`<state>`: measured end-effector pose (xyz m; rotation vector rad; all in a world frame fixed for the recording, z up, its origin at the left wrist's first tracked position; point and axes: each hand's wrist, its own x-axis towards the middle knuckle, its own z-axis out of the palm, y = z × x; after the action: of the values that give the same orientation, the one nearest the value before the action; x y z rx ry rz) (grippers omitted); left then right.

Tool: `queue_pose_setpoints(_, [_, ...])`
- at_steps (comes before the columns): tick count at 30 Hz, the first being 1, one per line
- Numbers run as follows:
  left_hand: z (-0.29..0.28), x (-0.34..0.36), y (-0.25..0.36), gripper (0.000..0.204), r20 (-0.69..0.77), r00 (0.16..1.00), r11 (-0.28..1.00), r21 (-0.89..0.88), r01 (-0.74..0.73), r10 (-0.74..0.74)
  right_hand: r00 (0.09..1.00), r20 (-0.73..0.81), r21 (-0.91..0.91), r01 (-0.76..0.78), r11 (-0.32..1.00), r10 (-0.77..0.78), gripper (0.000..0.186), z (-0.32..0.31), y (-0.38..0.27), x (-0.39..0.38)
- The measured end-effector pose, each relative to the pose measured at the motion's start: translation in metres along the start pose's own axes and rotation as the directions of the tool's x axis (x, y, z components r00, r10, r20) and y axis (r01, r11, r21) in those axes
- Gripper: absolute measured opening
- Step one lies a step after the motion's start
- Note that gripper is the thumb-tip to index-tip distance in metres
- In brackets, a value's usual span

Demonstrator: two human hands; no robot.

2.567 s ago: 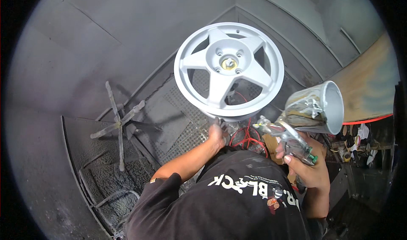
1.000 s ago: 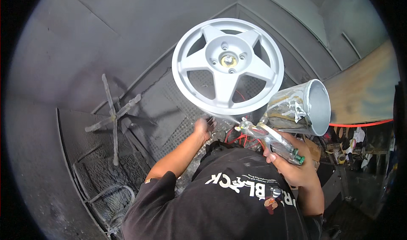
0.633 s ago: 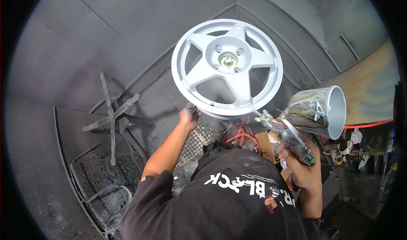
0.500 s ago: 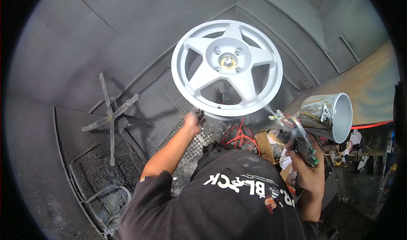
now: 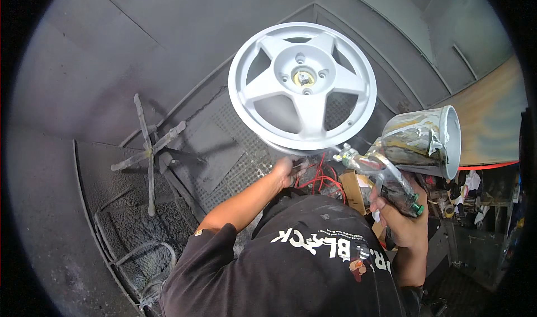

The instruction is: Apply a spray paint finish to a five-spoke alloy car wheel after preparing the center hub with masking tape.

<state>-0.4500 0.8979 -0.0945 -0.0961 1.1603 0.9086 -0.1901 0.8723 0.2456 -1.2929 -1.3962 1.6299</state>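
A silver-painted five-spoke car wheel [image 5: 313, 113] faces up in front of me, with a yellowish ring around a metal fastener at its hub. My left hand [image 5: 286, 170] is just below the near rim, its darkened fingers stretched to the right and partly in shadow; whether they touch the wheel I cannot tell. My right hand [image 5: 400, 208] grips a spray gun [image 5: 366, 166] by its handle. The gun's nozzle points at the wheel's near right edge, close to the rim. On the gun sits a paint-streaked silver cup [image 5: 417, 141], tilted to the right.
A paint-crusted cross-shaped stand [image 5: 150, 149] rises at the left, by a rough dark panel [image 5: 131, 222]. Red hose [image 5: 320, 180] lies coiled beneath the wheel beside a cardboard box [image 5: 353, 193]. Grey booth walls [image 5: 184, 37] surround the work; cluttered shelves [image 5: 475, 196] stand at right.
The wheel has turned counterclockwise, its valve hole moving to the right. My left hand has moved right along the near rim. The spray gun has shifted slightly left, nearer the wheel.
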Motion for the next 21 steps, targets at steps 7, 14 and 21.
queue_pose_setpoints(7, [-0.030, 0.015, 0.012, 0.022, -0.124, 0.989, 0.975, -0.195, -0.106, 0.082, 0.971, 0.187, 0.024, -0.152, 0.988, 0.145, 0.053, -0.024, 0.002, -0.008])
queue_pose_setpoints(14, [-0.014, -0.012, -0.001, 0.048, -0.405, 0.813, 0.895, 0.034, -0.444, 0.419, 0.992, -0.009, 0.093, -0.121, 0.988, 0.123, 0.053, -0.064, 0.093, -0.031])
queue_pose_setpoints(21, [-0.031, -0.042, -0.095, 0.049, 0.341, 0.937, 0.162, 0.923, -0.349, 0.079, 0.982, -0.077, 0.102, -0.163, 0.981, 0.171, 0.045, -0.084, 0.161, -0.043])
